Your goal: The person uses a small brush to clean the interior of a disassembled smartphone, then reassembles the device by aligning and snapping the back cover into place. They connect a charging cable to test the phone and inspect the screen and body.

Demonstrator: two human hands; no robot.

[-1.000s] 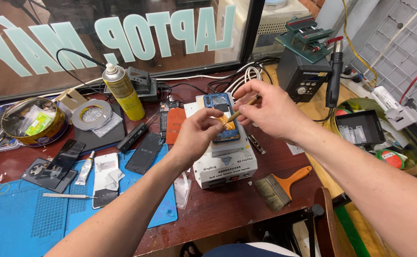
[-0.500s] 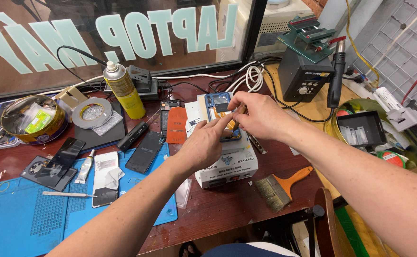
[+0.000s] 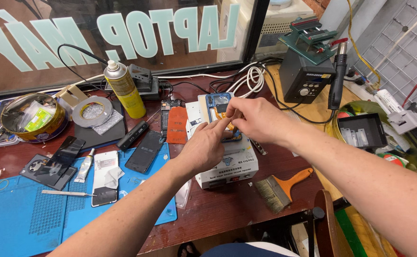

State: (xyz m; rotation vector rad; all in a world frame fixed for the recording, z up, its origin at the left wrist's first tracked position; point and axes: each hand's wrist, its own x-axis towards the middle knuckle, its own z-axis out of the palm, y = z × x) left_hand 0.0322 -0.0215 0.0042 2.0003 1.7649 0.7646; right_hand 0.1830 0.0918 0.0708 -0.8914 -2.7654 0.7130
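- While both hands are meeting over the middle of the tabletop (image 3: 265, 200), the left hand (image 3: 203, 147) is lying with curled fingers and its forefinger stretched out, the tip touching the phone (image 3: 220, 107).
- The right hand (image 3: 256, 119) is pinching thumb and forefinger together on a small orange strip (image 3: 231, 127) just above the phone; I cannot tell whether the strip is joined to the phone.
- The phone is lying face down, blue-rimmed and with its back open, on top of a white box-shaped machine (image 3: 227, 164) in the middle of the tabletop.
- Just left of the machine an orange-red pad (image 3: 176, 124) is lying flat, and left of that a dark phone (image 3: 144, 151) is resting on the edge of a blue mat (image 3: 32, 223).
- On the mat a white phone (image 3: 105, 176) is lying beside a small tube (image 3: 84, 166), with a thin metal tool (image 3: 66, 192) nearer.
- At the far left a yellow spray can (image 3: 124, 90) is standing upright, near a roll of tape (image 3: 92, 110) and a round tin (image 3: 30, 119) full of bits.
- Near and right of the machine a brush (image 3: 280, 188) with an orange handle is lying on the wood.
- At the far right a dark station (image 3: 306, 78) is standing with a hot-air handle (image 3: 337, 78) hanging beside it.
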